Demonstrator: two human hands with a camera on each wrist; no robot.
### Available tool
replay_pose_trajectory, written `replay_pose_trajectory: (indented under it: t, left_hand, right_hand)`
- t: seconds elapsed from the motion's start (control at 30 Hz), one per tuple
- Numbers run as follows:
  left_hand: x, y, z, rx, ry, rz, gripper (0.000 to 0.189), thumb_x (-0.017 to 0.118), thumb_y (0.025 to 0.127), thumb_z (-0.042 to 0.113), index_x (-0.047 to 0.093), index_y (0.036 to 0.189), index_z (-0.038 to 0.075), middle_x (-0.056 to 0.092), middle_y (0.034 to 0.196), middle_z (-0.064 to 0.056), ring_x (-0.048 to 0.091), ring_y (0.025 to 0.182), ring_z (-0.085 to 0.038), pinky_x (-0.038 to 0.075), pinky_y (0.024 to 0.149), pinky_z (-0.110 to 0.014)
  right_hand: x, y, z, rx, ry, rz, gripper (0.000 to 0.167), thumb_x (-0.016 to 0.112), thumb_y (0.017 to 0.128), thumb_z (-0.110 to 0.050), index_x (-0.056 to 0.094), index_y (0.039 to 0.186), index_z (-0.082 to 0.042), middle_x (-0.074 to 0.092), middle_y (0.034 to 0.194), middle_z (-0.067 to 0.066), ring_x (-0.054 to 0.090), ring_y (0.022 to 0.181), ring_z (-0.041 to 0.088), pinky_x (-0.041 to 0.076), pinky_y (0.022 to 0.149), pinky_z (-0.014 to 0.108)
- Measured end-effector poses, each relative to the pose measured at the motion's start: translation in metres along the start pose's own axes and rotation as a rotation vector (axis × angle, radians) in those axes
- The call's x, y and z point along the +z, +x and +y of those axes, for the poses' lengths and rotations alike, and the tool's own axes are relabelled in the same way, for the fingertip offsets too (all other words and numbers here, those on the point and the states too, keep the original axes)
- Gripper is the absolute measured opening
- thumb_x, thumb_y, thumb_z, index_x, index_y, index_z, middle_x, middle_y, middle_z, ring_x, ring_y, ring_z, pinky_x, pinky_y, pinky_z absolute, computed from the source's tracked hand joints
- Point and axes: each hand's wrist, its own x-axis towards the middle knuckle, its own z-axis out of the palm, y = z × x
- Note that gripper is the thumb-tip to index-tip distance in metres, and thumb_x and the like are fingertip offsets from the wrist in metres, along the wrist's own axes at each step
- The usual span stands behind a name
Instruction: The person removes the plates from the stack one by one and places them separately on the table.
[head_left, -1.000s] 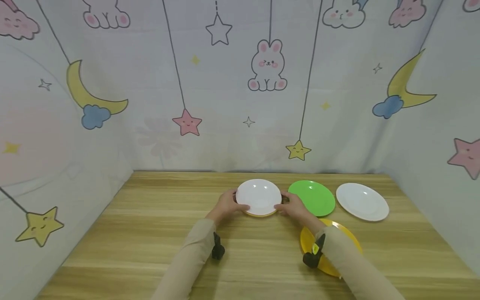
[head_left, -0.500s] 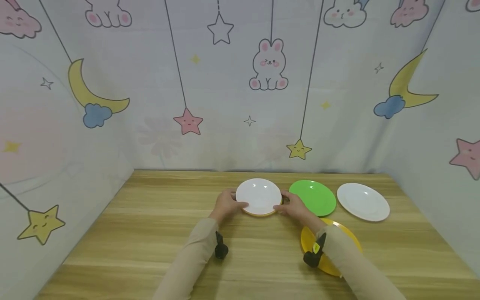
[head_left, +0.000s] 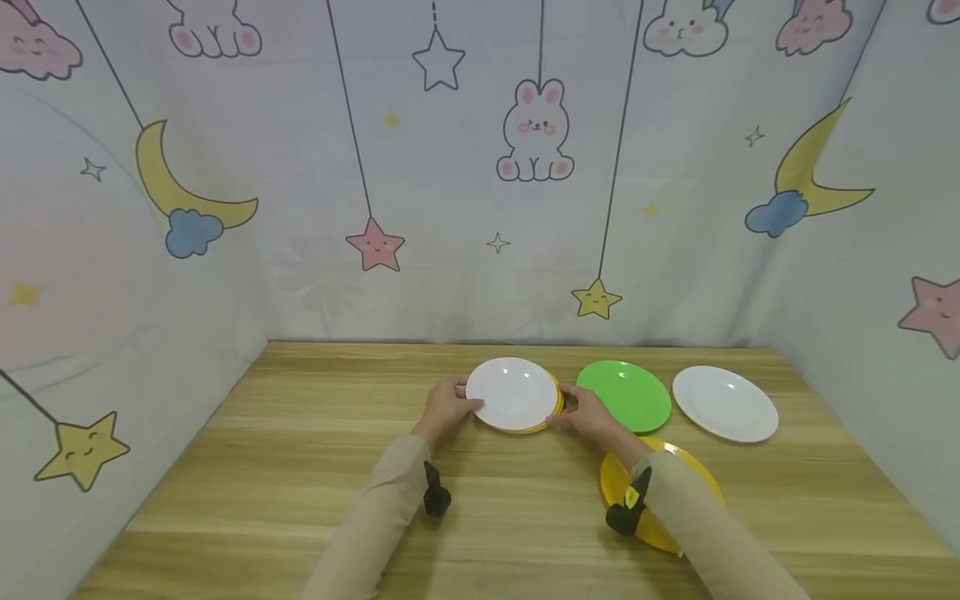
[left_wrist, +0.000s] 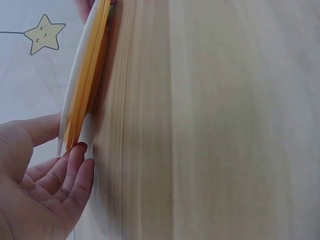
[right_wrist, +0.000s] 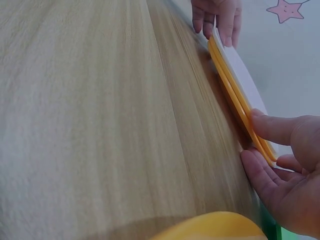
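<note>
glossy white round plate point(head_left: 512, 393) just slid left, baring rims of yellow round plates point(head_left: 560, 403) beneath at right; edges out of line, likely being parted. left grip point(head_left: 446, 410) pinches white edge; right grip point(head_left: 587, 414) clamped on yellow edges, over wood-grain bench point(head_left: 337, 417).

Plate stack point(head_left: 512, 395): left | middle plate point(head_left: 628, 397): between | end plate point(head_left: 725, 404): right | front plate point(head_left: 617, 477): before middle plate

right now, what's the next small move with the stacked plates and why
Probably slide the top white plate slightly left with the left hand while the right hand steadies the yellow plates beneath: the white plate sits off-centre to the left, baring their rims on the right, where the right hand grips.
</note>
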Motion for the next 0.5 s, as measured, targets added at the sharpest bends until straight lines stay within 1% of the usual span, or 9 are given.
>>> replay_pose_trajectory:
  t: [0.13, 0.23, 0.3, 0.4, 0.5]
  left_hand:
    - [-0.0017, -0.0002, -0.0019, 0.022, 0.014, 0.021, 0.043, 0.069, 0.078, 0.013, 0.057, 0.114, -0.007, 0.063, 0.091, -0.017, 0.058, 0.083, -0.025, 0.051, 0.071, -0.033]
    - [-0.0031, 0.0002, -0.0029, 0.028, -0.005, 0.046, 0.04, 0.07, 0.078, 0.012, 0.059, 0.111, -0.007, 0.063, 0.088, -0.017, 0.058, 0.08, -0.024, 0.051, 0.069, -0.032]
    - [-0.0041, 0.0009, -0.0036, 0.033, -0.016, 0.053, 0.038, 0.069, 0.078, 0.011, 0.059, 0.11, -0.006, 0.062, 0.086, -0.016, 0.057, 0.078, -0.023, 0.05, 0.068, -0.031]
    - [-0.0065, 0.0023, -0.0061, 0.038, -0.044, 0.044, 0.036, 0.069, 0.079, 0.01, 0.059, 0.11, -0.006, 0.06, 0.082, -0.013, 0.055, 0.076, -0.021, 0.048, 0.065, -0.027]
    - [-0.0086, 0.0034, -0.0088, 0.049, -0.056, 0.021, 0.035, 0.067, 0.08, 0.009, 0.059, 0.111, -0.006, 0.059, 0.083, -0.013, 0.054, 0.077, -0.021, 0.047, 0.065, -0.026]
  right_hand:
    - [0.0, -0.0009, -0.0002, 0.024, -0.018, 0.002, 0.072, 0.073, 0.075, -0.008, 0.036, 0.135, 0.005, 0.059, 0.09, 0.013, 0.055, 0.064, 0.011, 0.049, 0.056, 0.022]
    - [-0.0001, -0.0012, -0.0011, 0.034, -0.025, 0.005, 0.072, 0.073, 0.075, -0.009, 0.035, 0.136, 0.004, 0.059, 0.088, 0.012, 0.055, 0.065, 0.012, 0.049, 0.057, 0.022]
    - [-0.0004, -0.001, -0.0011, 0.027, -0.03, 0.004, 0.073, 0.073, 0.075, -0.009, 0.035, 0.136, 0.005, 0.059, 0.088, 0.012, 0.054, 0.065, 0.012, 0.048, 0.057, 0.022]
    - [-0.0003, -0.0006, -0.0016, 0.025, -0.035, 0.005, 0.074, 0.074, 0.075, -0.01, 0.034, 0.136, 0.005, 0.059, 0.089, 0.012, 0.055, 0.065, 0.012, 0.049, 0.057, 0.022]
    - [-0.0003, -0.0006, -0.0017, 0.032, -0.035, 0.008, 0.074, 0.074, 0.075, -0.01, 0.034, 0.136, 0.005, 0.059, 0.092, 0.013, 0.055, 0.066, 0.012, 0.049, 0.057, 0.022]
